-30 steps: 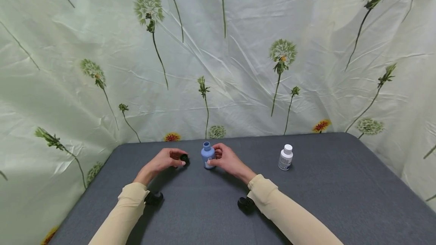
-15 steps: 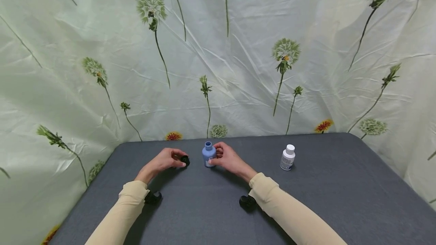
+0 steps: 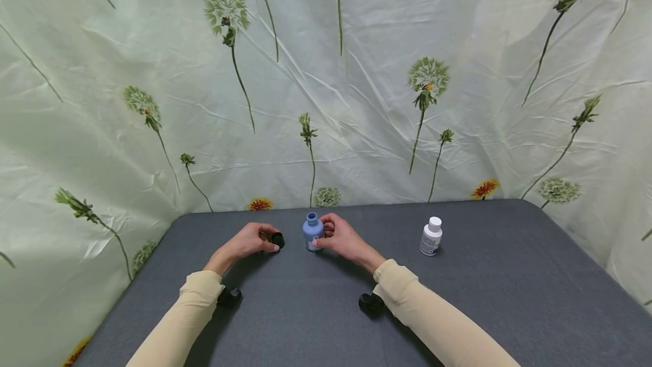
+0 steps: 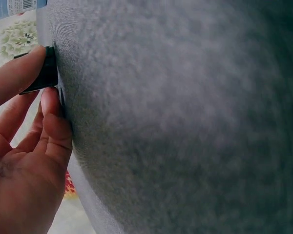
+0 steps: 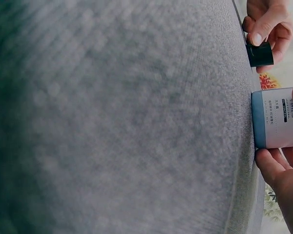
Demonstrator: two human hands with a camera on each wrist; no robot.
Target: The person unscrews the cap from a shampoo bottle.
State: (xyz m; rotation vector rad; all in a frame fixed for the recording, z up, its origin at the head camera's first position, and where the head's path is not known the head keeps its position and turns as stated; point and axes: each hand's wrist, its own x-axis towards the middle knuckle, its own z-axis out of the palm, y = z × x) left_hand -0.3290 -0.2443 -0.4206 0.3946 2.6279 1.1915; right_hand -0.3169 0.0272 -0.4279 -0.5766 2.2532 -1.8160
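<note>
A blue bottle with an uncapped neck stands upright on the dark grey table. My right hand grips it from the right side, thumb across the front label. In the right wrist view the bottle shows a white label with dark print. To its left, my left hand pinches a black cap between thumb and fingers, down at the tabletop. The left wrist view shows the cap against the cloth, the thumb on one side and fingers on the other.
A white bottle with a white cap stands upright further right on the grey table. Behind the table hangs a pale curtain printed with dandelions. Black wrist cameras sit under both sleeves.
The view has shifted slightly. Both hands stay at the same places, the left with the black cap, the right on the blue bottle.
</note>
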